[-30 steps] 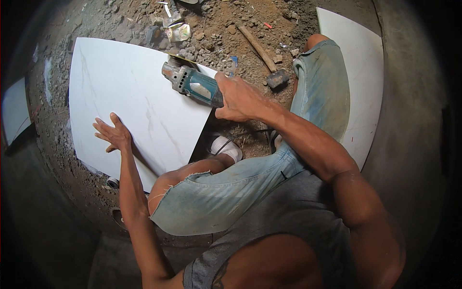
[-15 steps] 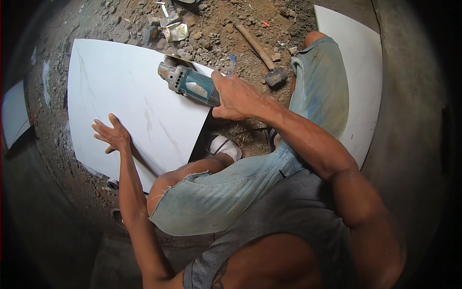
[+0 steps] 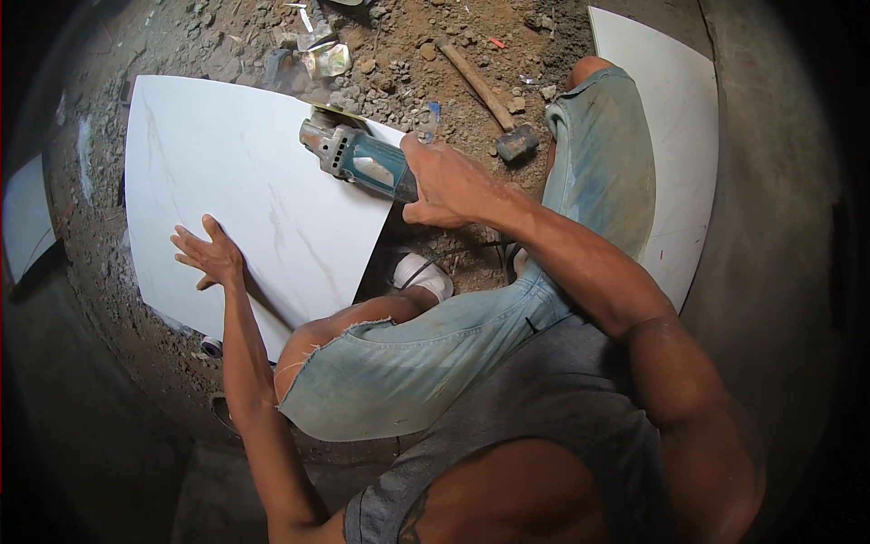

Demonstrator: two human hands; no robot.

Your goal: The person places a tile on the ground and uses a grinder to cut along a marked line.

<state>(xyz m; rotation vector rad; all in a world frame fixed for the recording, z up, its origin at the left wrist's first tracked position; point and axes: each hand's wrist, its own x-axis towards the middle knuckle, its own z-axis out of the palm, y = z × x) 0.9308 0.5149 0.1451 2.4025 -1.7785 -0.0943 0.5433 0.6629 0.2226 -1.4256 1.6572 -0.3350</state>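
A large white tile (image 3: 227, 181) with faint grey veins lies on the rubble floor in front of me. My left hand (image 3: 210, 256) presses flat on its near part, fingers spread. My right hand (image 3: 446, 183) grips the body of a teal angle grinder (image 3: 358, 159), whose disc end sits at the tile's far right edge. My knees in torn denim shorts are bent below the tile, and a white shoe (image 3: 421, 272) shows beside the tile's right edge.
A hammer (image 3: 494, 104) with a wooden handle lies on the dirt beyond my right hand. A second white tile (image 3: 680, 136) lies at the right under my leg. Crumpled foil scraps (image 3: 322, 54) and stones litter the far ground. Another pale slab (image 3: 23, 222) sits at the left rim.
The grinder has crept along the tile's far right edge toward the far corner with my right hand. My left hand stays flat on the tile.
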